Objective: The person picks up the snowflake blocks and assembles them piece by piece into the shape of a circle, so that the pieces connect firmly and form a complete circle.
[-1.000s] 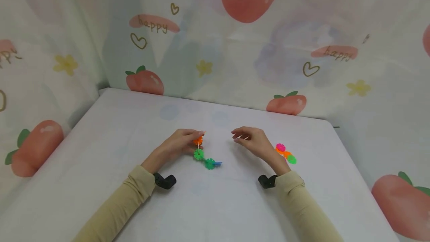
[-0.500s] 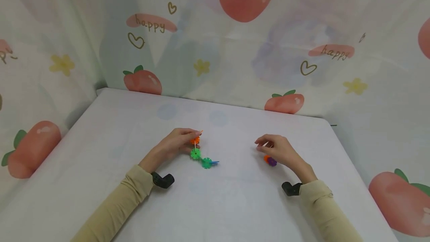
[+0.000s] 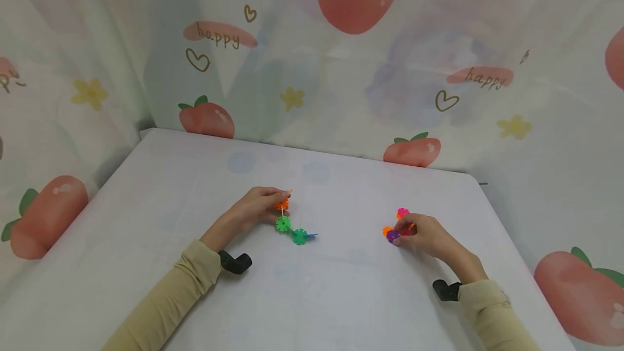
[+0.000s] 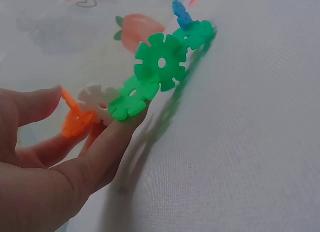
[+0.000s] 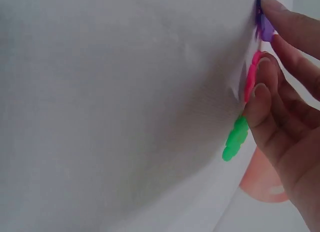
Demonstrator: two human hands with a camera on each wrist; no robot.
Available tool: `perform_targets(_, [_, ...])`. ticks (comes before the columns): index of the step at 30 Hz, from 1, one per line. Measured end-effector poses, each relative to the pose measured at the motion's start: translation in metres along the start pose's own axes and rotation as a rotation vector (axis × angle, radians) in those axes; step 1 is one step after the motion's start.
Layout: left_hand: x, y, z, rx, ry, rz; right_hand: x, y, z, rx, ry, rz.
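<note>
In the head view my left hand (image 3: 253, 207) grips one end of a chain of snowflake discs, thumb on an orange disc (image 4: 75, 126). From there the left wrist view shows a white disc (image 4: 91, 97), several green discs (image 4: 149, 69) and a blue disc (image 4: 181, 14) at the far end. Over on the right, my right hand (image 3: 426, 234) pinches a purple snowflake disc (image 3: 392, 236) between thumb and finger. Beside it lie an orange disc (image 3: 387, 231) and a pink disc (image 3: 402, 213). A green disc (image 5: 235, 139) shows below the curled fingers in the right wrist view.
A white cloth covers the table (image 3: 312, 297). Behind it and along both sides hangs a curtain (image 3: 292, 58) printed with peaches and hearts. Black wrist cameras (image 3: 236, 263) sit at both cuffs. The right hand partly hides the loose discs.
My right hand has moved right and toward me, away from the left hand, and down onto the loose discs, where it takes hold of the purple one. The left hand and chain stay nearly still.
</note>
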State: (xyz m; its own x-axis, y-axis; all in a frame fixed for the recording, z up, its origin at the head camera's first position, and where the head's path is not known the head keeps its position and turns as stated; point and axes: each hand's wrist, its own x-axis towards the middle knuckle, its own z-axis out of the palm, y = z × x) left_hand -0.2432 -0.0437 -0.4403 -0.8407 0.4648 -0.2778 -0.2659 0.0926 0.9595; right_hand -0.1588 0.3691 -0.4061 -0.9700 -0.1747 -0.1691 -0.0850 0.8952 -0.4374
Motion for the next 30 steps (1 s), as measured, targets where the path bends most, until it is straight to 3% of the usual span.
perform_targets(14, [0.001,-0.005,-0.002,-0.030,-0.005,0.004,0.016,-0.021,0.017,0.123,0.123,-0.072])
perform_targets(25, [0.000,-0.005,-0.001,-0.022,0.001,-0.002,0.046,-0.060,0.031,0.442,0.153,-0.145])
perform_targets(30, [0.001,-0.005,-0.001,-0.019,0.002,-0.008,0.060,-0.080,0.041,0.476,0.147,-0.154])
